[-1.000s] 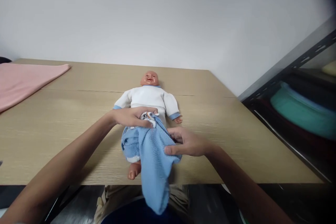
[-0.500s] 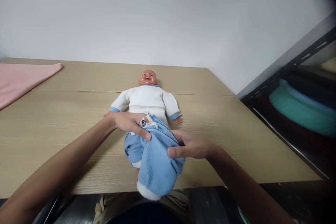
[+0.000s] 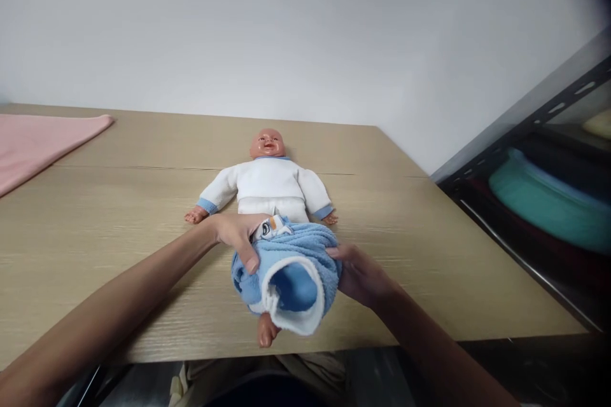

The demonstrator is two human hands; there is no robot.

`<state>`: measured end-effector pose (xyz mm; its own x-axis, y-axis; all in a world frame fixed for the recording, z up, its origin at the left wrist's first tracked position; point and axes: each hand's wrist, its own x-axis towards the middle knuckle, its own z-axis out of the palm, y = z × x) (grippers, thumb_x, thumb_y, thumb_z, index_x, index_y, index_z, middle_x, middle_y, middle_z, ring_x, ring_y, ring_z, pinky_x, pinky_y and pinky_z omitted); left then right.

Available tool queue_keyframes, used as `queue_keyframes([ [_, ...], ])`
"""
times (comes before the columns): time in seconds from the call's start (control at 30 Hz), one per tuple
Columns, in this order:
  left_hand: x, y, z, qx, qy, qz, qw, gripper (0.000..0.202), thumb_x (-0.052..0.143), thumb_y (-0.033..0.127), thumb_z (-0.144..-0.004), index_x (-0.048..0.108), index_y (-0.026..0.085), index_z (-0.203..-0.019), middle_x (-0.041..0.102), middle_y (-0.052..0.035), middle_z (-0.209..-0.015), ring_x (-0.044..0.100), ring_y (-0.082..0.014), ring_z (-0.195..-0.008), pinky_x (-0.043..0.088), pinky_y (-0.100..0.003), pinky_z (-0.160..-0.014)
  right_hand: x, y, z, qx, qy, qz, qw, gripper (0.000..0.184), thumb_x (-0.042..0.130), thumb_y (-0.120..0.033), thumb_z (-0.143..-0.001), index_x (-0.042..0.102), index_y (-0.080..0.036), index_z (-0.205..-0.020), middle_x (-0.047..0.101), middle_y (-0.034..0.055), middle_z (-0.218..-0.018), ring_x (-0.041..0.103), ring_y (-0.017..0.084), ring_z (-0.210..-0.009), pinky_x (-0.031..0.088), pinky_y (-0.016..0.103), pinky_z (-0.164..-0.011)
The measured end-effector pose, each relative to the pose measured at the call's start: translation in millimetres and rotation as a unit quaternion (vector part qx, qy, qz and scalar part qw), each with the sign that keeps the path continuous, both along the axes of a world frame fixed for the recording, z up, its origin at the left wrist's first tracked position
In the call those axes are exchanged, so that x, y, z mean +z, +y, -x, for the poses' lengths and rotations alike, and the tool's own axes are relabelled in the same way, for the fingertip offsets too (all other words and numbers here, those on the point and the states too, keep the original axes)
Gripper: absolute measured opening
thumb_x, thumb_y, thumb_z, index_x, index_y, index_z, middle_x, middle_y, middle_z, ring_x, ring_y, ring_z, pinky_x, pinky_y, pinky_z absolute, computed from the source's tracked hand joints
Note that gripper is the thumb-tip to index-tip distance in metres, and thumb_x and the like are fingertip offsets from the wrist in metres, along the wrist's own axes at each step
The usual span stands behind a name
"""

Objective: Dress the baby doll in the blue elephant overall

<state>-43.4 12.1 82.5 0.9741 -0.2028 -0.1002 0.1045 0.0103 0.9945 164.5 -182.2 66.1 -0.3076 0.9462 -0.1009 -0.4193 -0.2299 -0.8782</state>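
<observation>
One pair of blue trousers (image 3: 300, 238), lower centre of the frame, about the legs of one doll (image 3: 270, 178) on its back. One bare foot (image 3: 266, 332) out; one white cuff (image 3: 310, 324) gaping, no foot visible inside. Our left hand (image 3: 236, 238) grips the near-waist fabric; our right hand (image 3: 360, 273), the gathered side. Step, we judge: bunching the second leg; next calls for steadying the opening around the other foot. Beyond: table (image 3: 143, 203); pink cloth (image 3: 42, 146), left edge.
</observation>
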Motion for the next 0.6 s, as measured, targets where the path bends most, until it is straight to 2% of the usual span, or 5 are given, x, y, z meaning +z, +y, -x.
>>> queue_keyframes([
  [0.07,0.0,0,-1,0.016,0.001,-0.009,1.0,0.08,0.107,0.071,-0.052,0.081,0.018,-0.106,0.085,-0.0116,-0.095,0.08,-0.0398,-0.096,0.069,-0.051,-0.085,-0.3,0,1,-0.003,-0.01,-0.001,1.0,0.049,0.083,-0.059,-0.094,0.078,-0.024,-0.128,0.083,0.0099,-0.122,0.077,0.031,-0.116,0.062,0.043,-0.104],
  [0.17,-3.5,-1,-1,0.075,-0.018,-0.019,0.997,0.075,0.092,0.086,-0.069,0.081,0.018,-0.101,0.085,-0.0128,-0.098,0.08,-0.0403,-0.103,0.067,-0.051,-0.09,-2.8,-1,1,0.0,-0.043,-0.016,0.999,0.054,0.087,-0.062,-0.093,0.078,-0.023,-0.128,0.082,0.0096,-0.118,0.076,0.027,-0.103,0.064,0.036,-0.087],
  [0.27,-9.2,-1,1,0.109,-0.049,-0.032,0.992,0.07,0.086,0.086,-0.077,0.081,0.018,-0.092,0.083,-0.0121,-0.09,0.079,-0.0392,-0.101,0.065,-0.049,-0.091,-5.5,-3,1,0.006,-0.079,-0.05,0.996,0.061,0.097,-0.061,-0.086,0.077,-0.022,-0.128,0.08,0.0062,-0.11,0.071,0.02,-0.09,0.059,0.026,-0.075],
  [0.47,-4.9,-3,-1,0.082,-0.059,-0.013,0.995,0.062,0.085,0.079,-0.084,0.076,0.019,-0.077,0.075,-0.0081,-0.076,0.074,-0.0311,-0.08,0.065,-0.046,-0.084,-2.4,-4,-2,0.056,-0.112,-0.037,0.991,0.057,0.097,-0.064,-0.086,0.08,-0.017,-0.113,0.076,0.0045,-0.097,0.067,0.017,-0.079,0.058,0.026,-0.073],
  [0.6,1.7,-7,-2,0.087,-0.061,-0.059,0.993,0.064,0.086,0.081,-0.082,0.081,0.017,-0.086,0.081,-0.0126,-0.086,0.076,-0.0335,-0.083,0.066,-0.047,-0.083,-5.0,-8,-1,0.016,-0.035,-0.02,0.999,0.069,0.094,-0.065,-0.082,0.076,-0.022,-0.132,0.081,0.0087,-0.109,0.074,0.024,-0.084,0.064,0.033,-0.068],
])
